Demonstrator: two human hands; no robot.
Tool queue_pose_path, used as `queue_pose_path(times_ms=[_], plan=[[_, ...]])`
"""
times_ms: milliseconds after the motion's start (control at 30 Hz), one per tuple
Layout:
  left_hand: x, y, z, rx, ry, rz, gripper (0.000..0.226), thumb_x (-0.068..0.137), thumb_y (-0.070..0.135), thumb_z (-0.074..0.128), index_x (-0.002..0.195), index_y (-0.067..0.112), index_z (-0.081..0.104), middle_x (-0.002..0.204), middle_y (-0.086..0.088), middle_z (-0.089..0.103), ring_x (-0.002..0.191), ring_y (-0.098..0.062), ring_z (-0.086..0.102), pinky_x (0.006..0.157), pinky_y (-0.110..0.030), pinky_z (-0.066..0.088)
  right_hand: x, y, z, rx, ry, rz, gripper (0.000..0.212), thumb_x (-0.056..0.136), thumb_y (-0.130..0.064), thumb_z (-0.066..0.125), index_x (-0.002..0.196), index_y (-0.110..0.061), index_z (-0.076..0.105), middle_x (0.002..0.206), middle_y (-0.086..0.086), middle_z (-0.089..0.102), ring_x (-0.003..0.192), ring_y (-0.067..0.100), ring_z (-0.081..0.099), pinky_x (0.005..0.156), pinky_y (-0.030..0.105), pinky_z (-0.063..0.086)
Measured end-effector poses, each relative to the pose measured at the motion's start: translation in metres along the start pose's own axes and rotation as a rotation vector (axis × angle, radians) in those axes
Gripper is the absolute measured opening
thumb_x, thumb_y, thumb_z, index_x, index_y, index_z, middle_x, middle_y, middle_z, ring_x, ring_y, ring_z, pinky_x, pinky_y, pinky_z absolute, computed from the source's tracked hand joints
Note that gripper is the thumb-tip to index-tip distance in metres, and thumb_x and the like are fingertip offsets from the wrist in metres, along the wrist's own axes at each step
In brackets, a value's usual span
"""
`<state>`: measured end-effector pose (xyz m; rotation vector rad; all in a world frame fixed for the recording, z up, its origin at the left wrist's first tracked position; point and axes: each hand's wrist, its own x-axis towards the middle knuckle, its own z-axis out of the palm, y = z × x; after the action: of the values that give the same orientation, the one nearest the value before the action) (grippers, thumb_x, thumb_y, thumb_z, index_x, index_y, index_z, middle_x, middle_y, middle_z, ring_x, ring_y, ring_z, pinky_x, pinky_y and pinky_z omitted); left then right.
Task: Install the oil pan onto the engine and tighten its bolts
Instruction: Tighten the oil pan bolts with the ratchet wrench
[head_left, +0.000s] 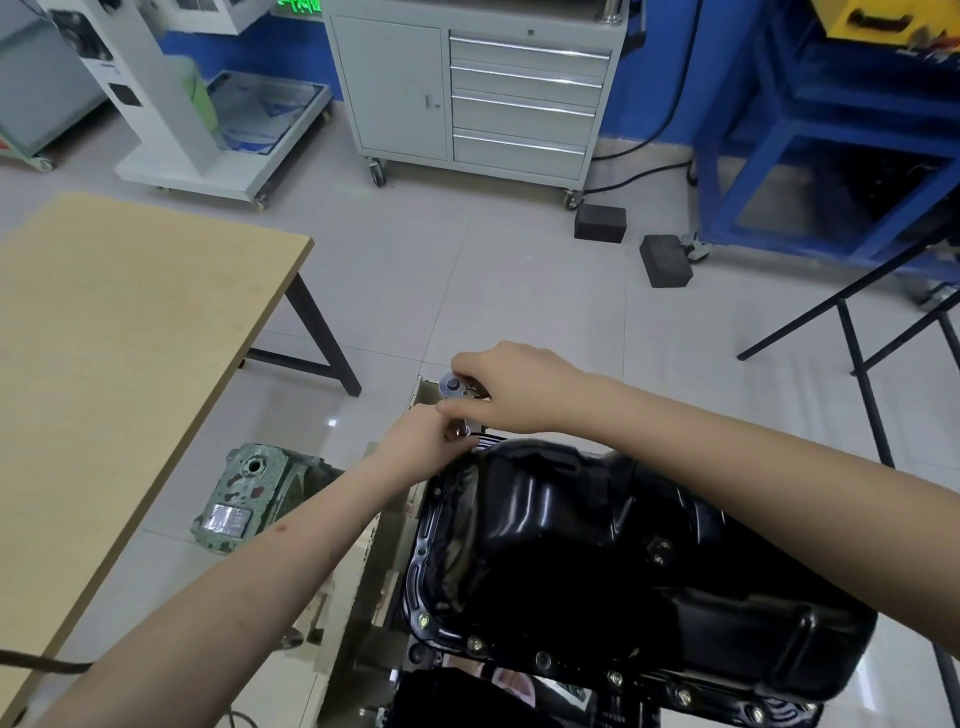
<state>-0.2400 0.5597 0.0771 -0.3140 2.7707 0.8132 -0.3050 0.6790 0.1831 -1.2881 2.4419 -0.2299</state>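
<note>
Wooden table (119, 332): stands on the left, with black legs, well apart from the hands.
Green metal part (244, 499): sits on the floor between the wooden table and the left arm.
Grey cabinet (467, 88): far back on wheels, with four drawers on its right side.
Black blocks (665, 260): two of them lie on the floor near the grey cabinet.
Blue frame (831, 130): stands at the back right.
In the way: the right arm crosses over the far right part of the pan, and the left hand hides the pan's far left corner.
Oil pan (613, 551): black and shiny, it lies on top of the engine, low in the middle of the view, with its bottom facing up.
Bolts (615, 677): small silver ones sit in a row along the pan's near rim.
Pan and hands: both hands are at the pan's far left corner, close together, just past the pan.
Ratchet (453, 386): its round silver head pokes out by the right hand's fingers.
Right hand (514, 387): fingers are curled around the ratchet and hold it from above.
Left hand (426, 441): fingers pinch a small silver piece right under the ratchet, at the pan's rim; I cannot tell just what the piece is.
</note>
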Motion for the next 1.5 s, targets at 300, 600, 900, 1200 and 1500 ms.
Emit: queue_pose_path(times_ms=[300,600,900,1200,1500], plan=[[-0.001,0.000,-0.005,-0.098,-0.030,-0.019,0.026,0.087,0.029,0.060,0.075,0.005,0.060,0.070,-0.010,0.060,0.072,-0.026,0.055,0.055,-0.025,0.026,-0.017,0.035,-0.019,0.182,-0.217,0.015,0.035,0.095,-0.043,0.039,0.076,-0.017,0.053,0.062,-0.005,0.047,0.065,0.018,0.048,0.059,0.028,0.038],[-0.001,0.037,-0.086,-0.703,-0.028,-0.135,0.026,0.096,0.016,0.042,0.108,0.004,0.061,0.094,-0.009,0.066,0.073,-0.007,0.061,0.048,-0.012,0.047,-0.024,0.018,-0.006,0.013,-0.126,0.115,0.047,0.097,-0.048,0.026,0.058,-0.023,0.032,0.061,-0.005,0.038,0.064,0.020,0.038,0.050,0.029,0.025],[-0.009,0.087,-0.051,0.111,0.181,0.159,0.046,0.099,0.041,0.028,0.061,0.018,0.041,0.066,-0.003,0.056,0.074,-0.026,0.052,0.060,-0.030,0.027,-0.031,0.035,-0.019,0.659,-0.512,0.321,0.035,0.094,-0.032,0.045,0.070,-0.008,0.052,0.044,0.001,0.051,0.034,0.010,0.050,0.034,0.016,0.040],[-0.004,0.074,-0.053,-0.047,0.285,0.230,0.049,0.097,0.036,0.037,0.052,0.018,0.030,0.048,0.000,0.039,0.056,-0.023,0.040,0.051,-0.033,0.022,-0.043,0.034,-0.009,1.030,-0.507,0.475,0.041,0.092,-0.047,0.043,0.066,-0.015,0.042,0.040,-0.009,0.030,0.029,0.002,0.023,0.031,0.011,0.017],[-0.002,0.069,-0.054,-0.204,0.361,0.264,0.042,0.093,0.029,0.042,0.054,0.016,0.030,0.046,0.001,0.030,0.055,-0.024,0.033,0.055,-0.033,0.025,-0.054,0.006,0.012,1.192,-0.265,0.572,0.043,0.092,-0.048,0.043,0.063,-0.015,0.040,0.035,-0.011,0.028,0.027,0.002,0.019,0.029,0.011,0.015]])
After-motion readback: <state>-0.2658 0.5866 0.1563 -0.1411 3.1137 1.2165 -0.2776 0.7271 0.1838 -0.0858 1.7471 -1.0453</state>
